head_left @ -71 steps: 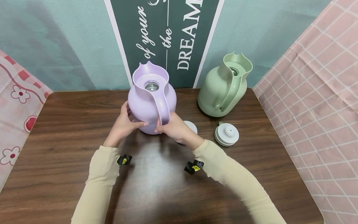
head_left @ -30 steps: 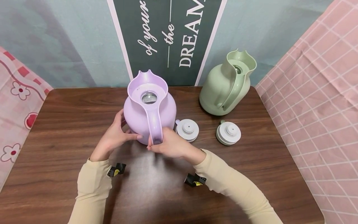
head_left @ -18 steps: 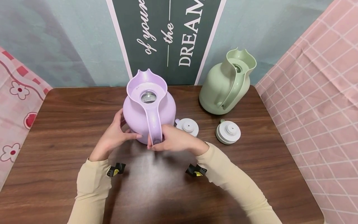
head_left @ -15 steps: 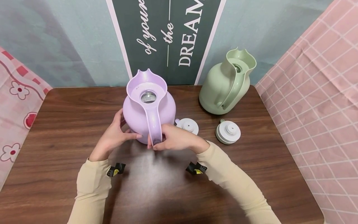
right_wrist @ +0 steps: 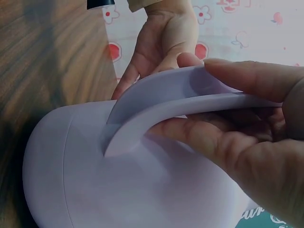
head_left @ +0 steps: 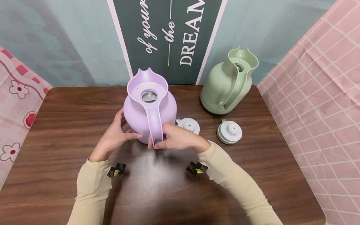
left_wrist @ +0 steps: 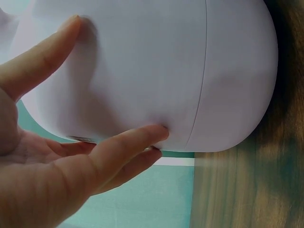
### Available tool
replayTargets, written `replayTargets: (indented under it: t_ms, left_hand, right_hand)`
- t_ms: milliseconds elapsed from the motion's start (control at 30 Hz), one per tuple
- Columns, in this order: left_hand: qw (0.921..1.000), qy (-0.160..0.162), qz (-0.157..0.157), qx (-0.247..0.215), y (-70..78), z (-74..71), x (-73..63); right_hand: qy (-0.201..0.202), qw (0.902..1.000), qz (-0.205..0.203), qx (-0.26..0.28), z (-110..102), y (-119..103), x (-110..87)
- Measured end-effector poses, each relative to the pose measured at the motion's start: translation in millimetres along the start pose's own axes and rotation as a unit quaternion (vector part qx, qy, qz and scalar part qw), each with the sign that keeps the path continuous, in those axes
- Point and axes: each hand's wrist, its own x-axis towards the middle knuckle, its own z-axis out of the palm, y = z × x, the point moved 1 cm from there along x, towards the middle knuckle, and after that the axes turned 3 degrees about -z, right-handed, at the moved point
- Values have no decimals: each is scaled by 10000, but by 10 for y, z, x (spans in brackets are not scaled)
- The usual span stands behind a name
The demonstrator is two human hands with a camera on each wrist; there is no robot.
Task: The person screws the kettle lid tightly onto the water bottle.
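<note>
head view: left hand spread against side of lilac jug, right hand curled round handle

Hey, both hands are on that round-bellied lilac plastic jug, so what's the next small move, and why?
I'd probably ease the right hand off the curved lilac handle toward the round white lid with a lilac tab: the lilac jug has an uncovered mouth, that lid lies beside it, and the left hand holds its body.
</note>
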Motion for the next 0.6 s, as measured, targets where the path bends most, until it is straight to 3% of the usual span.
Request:
replayTargets:
  t_ms: [600]
  left_hand:
    - [9998,-26,52,212,-11,-14,-66]
  right_hand:
    - [-131,9996,-124,233,44,-33,-24]
